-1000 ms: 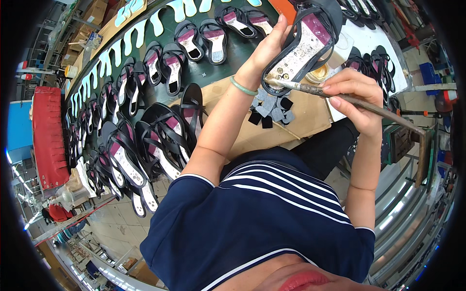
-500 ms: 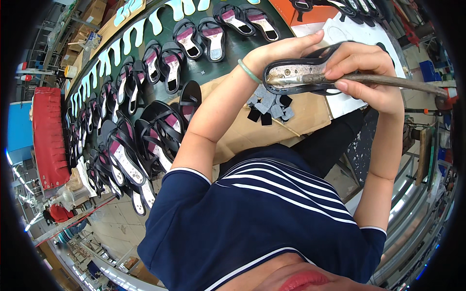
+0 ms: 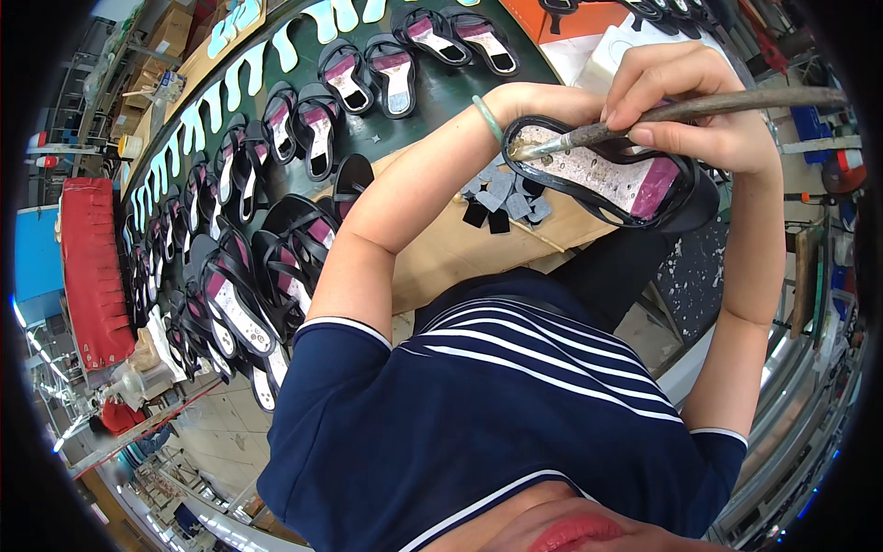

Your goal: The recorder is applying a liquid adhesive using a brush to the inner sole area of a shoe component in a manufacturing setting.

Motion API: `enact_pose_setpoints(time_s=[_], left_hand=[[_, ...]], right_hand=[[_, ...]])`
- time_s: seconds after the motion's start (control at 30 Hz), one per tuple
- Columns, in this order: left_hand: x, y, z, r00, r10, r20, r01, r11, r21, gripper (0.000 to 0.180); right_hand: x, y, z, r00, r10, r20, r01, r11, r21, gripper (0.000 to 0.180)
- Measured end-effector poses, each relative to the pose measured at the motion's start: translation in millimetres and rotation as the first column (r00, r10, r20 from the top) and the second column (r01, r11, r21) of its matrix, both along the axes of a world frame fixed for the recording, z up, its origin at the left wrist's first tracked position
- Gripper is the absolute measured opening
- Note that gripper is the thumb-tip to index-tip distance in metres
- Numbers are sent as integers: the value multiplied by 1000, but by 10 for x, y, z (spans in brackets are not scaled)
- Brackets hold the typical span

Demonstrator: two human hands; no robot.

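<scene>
A black sandal (image 3: 598, 179) is in my left hand (image 3: 556, 101), which supports it from the far side; its fingers are mostly hidden behind the sandal and my other hand. The whitish insole faces me, marked with small round spots, with a purple patch toward one end. My right hand (image 3: 690, 110) grips a brush (image 3: 708, 106) by its long brown handle. The brush's pale tip touches the insole at the rounded end next to my left wrist, where the surface looks brownish and wet. A pale green bangle (image 3: 487, 120) circles that wrist.
Rows of black sandals (image 3: 391, 78) and pale blue strips (image 3: 285, 46) cover the dark green table (image 3: 377, 138). More sandals (image 3: 235, 304) pile up at the left. Small grey and black squares (image 3: 501, 198) lie on brown cardboard (image 3: 441, 253). A white object (image 3: 612, 55) stands beyond my hands.
The sandal has turned, and its purple-patched end has swung into view toward the lower right. My right hand has shifted up and right; the brush slants more, its tip still on the insole.
</scene>
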State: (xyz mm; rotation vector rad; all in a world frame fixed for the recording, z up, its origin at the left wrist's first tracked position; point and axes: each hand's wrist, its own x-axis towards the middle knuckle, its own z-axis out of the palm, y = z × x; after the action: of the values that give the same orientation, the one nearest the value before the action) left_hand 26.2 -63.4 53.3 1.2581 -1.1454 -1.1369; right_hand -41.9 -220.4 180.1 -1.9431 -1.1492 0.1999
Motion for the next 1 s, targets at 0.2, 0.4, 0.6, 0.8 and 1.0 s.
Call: enact_pose_setpoints(time_s=[0.2,0.4,0.6,0.8,1.0], left_hand=[[-21,22,-121,992,7,-129,1,998,63,47],[-193,-48,44,963,127,-237,-49,949,310,55],[-174,-78,37,985,64,-158,-22,967,253,58],[-128,-161,-120,999,27,27,-32,980,195,53],[-59,-193,-332,933,104,-344,17,944,330,36]], right_hand=[[126,67,89,995,63,-71,-69,993,-92,10],[243,85,203,944,81,-321,-125,985,-121,14],[244,127,250,932,165,-324,-202,976,-84,12],[259,32,230,887,185,-424,-252,962,-106,12],[90,-39,221,959,30,-282,-98,969,-228,12]])
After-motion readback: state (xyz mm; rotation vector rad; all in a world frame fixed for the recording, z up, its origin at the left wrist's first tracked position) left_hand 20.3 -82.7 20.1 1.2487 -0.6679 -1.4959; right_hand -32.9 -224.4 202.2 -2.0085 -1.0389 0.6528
